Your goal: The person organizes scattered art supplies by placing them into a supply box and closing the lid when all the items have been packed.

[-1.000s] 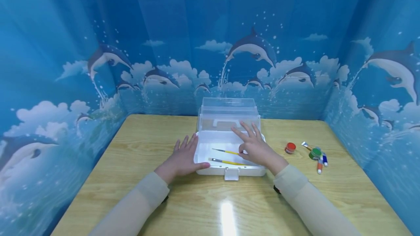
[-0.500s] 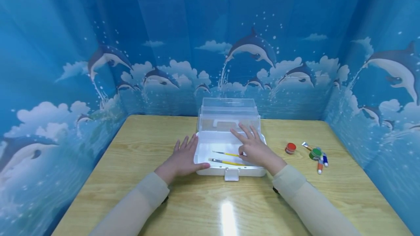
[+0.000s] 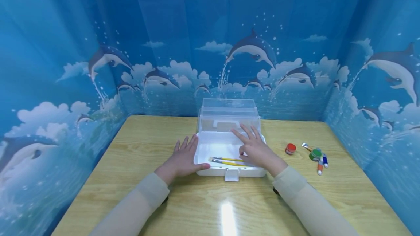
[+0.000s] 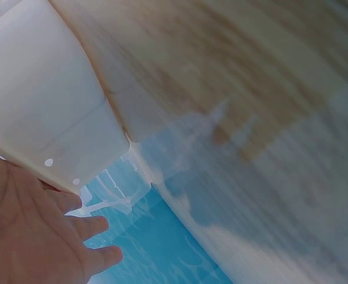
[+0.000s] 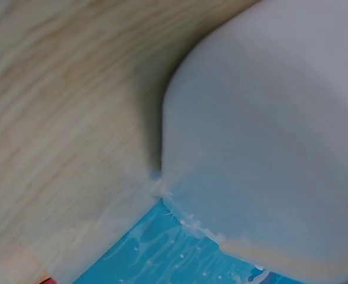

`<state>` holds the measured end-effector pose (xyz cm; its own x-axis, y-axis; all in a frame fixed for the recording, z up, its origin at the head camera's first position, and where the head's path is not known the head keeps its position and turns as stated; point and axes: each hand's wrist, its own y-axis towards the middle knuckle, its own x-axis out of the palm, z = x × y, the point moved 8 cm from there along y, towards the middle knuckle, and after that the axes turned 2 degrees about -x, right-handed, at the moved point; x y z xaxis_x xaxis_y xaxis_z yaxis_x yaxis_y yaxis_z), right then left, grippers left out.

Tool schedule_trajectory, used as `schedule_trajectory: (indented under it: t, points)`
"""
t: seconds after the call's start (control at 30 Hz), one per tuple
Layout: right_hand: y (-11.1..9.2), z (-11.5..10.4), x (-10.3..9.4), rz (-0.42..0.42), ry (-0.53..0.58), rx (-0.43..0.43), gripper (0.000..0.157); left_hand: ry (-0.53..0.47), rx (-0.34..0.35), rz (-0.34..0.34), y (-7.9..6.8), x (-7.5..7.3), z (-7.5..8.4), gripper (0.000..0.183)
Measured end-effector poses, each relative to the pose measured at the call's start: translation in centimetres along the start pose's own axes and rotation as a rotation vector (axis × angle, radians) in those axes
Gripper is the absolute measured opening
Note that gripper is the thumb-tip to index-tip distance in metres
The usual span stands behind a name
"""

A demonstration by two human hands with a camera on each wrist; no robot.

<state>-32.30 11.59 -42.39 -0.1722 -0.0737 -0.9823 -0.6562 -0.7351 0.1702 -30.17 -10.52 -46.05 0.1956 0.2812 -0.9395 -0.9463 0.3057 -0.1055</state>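
In the head view an opened white plastic box [image 3: 210, 148] with a clear lid stands mid-table. Two yellow-handled paintbrushes lie inside along its front: a thin paintbrush [image 3: 228, 159] and, just before it, a flat-tipped paintbrush [image 3: 229, 163]. My left hand [image 3: 183, 157] rests along the box's left side, fingers straight and thumb over the front left corner. Over the right part of the box is my right hand [image 3: 257, 152]. Its outer fingers spread forward, while thumb and index stay close above the brush handles, hiding their ends. The right wrist view shows mostly the box's side.
Right of the box stands a red-lidded paint pot [image 3: 290, 149]. Farther right are a green-lidded pot [image 3: 315, 154], an orange paint tube [image 3: 319, 167], a blue tube [image 3: 325, 160] and another brush [image 3: 306, 146]. A front latch [image 3: 231, 174] hangs down. Dolphin-print curtains surround the table.
The thin paintbrush has come down toward the box's front and now lies beside the flat-tipped one, its handle shifted relative to my right fingers. Both hands have stayed nearly still.
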Motion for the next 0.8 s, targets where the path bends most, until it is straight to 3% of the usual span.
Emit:
schedule_trajectory:
  t: [0.8]
  points:
    - [-1.2,0.7,-3.2,0.025,0.099,0.088,0.013,0.010,0.004,0.005,-0.1,0.0,0.1,0.120]
